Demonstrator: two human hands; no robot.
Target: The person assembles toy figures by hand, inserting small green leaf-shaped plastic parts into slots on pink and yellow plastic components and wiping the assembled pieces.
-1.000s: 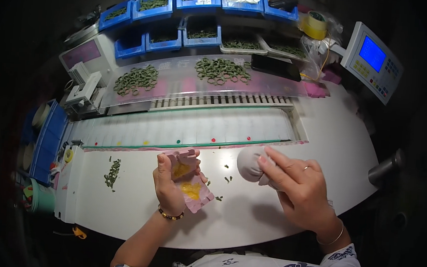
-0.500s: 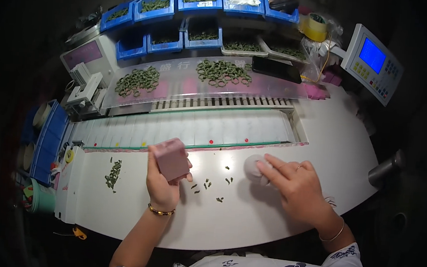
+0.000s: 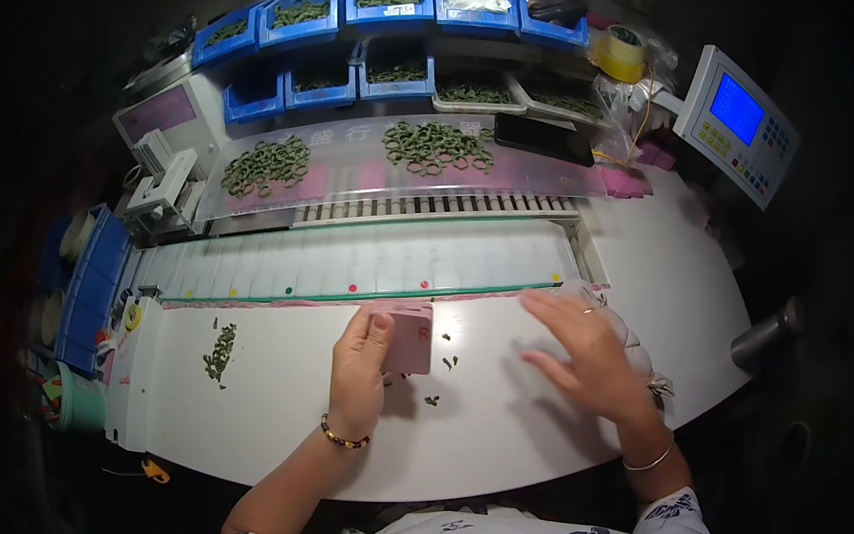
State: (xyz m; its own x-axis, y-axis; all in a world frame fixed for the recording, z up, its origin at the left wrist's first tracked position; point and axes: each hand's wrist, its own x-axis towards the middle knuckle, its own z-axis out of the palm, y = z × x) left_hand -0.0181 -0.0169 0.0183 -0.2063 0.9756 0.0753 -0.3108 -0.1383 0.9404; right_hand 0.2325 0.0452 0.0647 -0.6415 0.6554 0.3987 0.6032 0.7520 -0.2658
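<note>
My left hand point(image 3: 359, 370) is closed around a stack of pink cards point(image 3: 409, 338), with the thumb pressed on the top card, above the white table. My right hand point(image 3: 586, 355) is over the right part of the table, thumb and fingers apart, with nothing in its grasp. Just behind and beside it is a rounded white bundle point(image 3: 633, 346), partly covered by the hand, so I cannot tell whether they touch. A few small dark green pieces point(image 3: 431, 401) lie between my hands. A larger heap of green pieces point(image 3: 220, 355) is at the left.
Past the table's front strip runs a white segmented belt point(image 3: 378, 253) with coloured dots. A clear cover point(image 3: 345, 160) carries piles of green rings point(image 3: 438, 147) and a black phone point(image 3: 544, 139). Blue bins point(image 3: 395, 72) stand behind; a control panel point(image 3: 739, 121) is at the right.
My right hand has let go of a white ball-like thing and opened, moving slightly right. My left hand has moved right, turning the pink stack. The dots on the belt have shifted.
</note>
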